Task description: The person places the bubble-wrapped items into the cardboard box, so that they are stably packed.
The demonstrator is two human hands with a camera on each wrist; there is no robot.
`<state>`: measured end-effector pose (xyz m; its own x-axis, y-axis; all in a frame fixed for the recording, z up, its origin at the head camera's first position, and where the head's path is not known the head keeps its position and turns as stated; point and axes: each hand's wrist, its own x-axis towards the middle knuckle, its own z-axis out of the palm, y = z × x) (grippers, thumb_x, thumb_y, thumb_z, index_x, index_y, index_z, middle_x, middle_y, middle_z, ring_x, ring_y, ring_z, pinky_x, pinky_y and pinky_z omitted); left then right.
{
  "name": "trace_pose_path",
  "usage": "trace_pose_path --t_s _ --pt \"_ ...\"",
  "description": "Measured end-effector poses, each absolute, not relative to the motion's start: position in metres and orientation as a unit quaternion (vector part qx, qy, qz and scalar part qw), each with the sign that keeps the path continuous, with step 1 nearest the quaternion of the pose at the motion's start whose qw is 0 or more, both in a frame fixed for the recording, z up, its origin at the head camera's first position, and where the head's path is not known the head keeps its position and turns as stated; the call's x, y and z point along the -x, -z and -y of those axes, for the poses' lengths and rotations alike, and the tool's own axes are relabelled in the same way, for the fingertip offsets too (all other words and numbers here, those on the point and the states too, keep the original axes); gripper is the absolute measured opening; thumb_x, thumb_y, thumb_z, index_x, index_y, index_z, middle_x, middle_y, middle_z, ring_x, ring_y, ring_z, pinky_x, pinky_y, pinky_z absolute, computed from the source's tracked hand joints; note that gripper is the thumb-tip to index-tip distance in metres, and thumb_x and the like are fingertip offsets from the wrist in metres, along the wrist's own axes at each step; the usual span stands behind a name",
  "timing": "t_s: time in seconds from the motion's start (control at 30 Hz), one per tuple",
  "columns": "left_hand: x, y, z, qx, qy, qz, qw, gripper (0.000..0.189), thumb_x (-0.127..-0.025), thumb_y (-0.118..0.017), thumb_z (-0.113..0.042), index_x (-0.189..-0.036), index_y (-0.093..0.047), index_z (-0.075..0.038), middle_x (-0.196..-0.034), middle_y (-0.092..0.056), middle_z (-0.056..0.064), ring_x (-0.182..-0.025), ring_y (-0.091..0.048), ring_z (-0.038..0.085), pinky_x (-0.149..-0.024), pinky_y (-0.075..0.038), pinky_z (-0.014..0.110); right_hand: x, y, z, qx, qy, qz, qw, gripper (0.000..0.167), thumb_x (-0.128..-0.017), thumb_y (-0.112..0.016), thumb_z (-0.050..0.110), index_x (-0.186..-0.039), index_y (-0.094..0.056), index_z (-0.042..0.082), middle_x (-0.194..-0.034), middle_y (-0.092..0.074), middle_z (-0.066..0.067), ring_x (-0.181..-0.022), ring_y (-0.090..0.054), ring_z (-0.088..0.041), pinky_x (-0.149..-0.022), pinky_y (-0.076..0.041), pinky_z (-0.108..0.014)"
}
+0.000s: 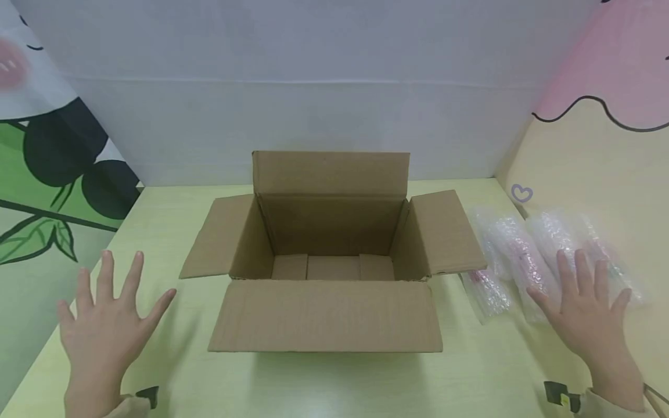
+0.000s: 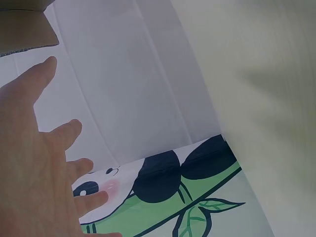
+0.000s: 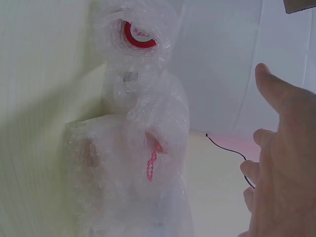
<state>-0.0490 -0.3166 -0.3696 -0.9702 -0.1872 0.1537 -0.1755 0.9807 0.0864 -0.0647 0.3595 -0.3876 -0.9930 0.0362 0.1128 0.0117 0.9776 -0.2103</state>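
Note:
An open cardboard box (image 1: 325,316) stands mid-table, its flaps folded outward and its bottom bare. To its left my left hand (image 1: 104,334) is held with fingers spread, touching nothing; in the left wrist view that hand (image 2: 37,148) has a corner of a box flap (image 2: 29,32) above it. On the right, several bubble-wrapped items (image 1: 522,261) lie side by side. My right hand (image 1: 590,316), fingers also spread, hovers near them and holds nothing. Through the wrap in the right wrist view show a red ring-shaped part (image 3: 140,35) and a pink bead chain (image 3: 151,165).
The pale wooden table (image 1: 334,386) meets a white backdrop (image 1: 324,116) behind the box. A panda-printed panel (image 1: 57,174) rises at the left, and a cream and pink panel (image 1: 590,168) at the right. The right flap (image 1: 446,232) reaches over one wrapped item.

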Motion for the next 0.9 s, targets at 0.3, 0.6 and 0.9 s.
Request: trace_pose_path --t_s 0.3,0.6,0.9 --pt "0.048 0.37 0.316 -0.089 0.035 0.992 0.078 0.089 -0.09 -0.045 -0.067 -0.157 0.001 -0.028 -0.162 0.014 0.017 -0.146 0.008 0.05 -0.1 -0.008 0.077 0.066 0.39 -0.357 0.007 -0.109 0.991 0.082 0.081 -0.099 -0.039 0.053 -0.157 0.002 0.013 -0.161 0.011 -0.02 -0.146 0.02 -0.042 -0.098 0.011 -0.082" --pt "0.042 0.35 0.314 -0.071 0.067 0.986 0.135 0.08 -0.097 -0.04 -0.056 -0.157 -0.004 -0.019 -0.162 0.002 0.023 -0.145 -0.006 0.051 -0.103 -0.017 0.071 0.072 0.388 -0.344 -0.073 -0.18 0.958 0.212 0.071 -0.099 -0.051 0.042 -0.151 -0.026 0.0 -0.151 -0.025 -0.034 -0.143 -0.015 -0.051 -0.118 -0.006 -0.061" --pt "0.039 0.31 0.281 0.033 0.179 0.943 0.278 0.067 -0.101 -0.045 -0.044 -0.151 -0.03 -0.003 -0.159 -0.023 0.02 -0.143 -0.027 0.045 -0.118 -0.019 0.054 0.093 0.386 -0.313 -0.107 -0.2 0.958 0.177 0.049 -0.086 -0.07 0.011 -0.127 -0.052 -0.01 -0.124 -0.054 -0.033 -0.116 -0.047 -0.052 -0.096 -0.035 -0.064"
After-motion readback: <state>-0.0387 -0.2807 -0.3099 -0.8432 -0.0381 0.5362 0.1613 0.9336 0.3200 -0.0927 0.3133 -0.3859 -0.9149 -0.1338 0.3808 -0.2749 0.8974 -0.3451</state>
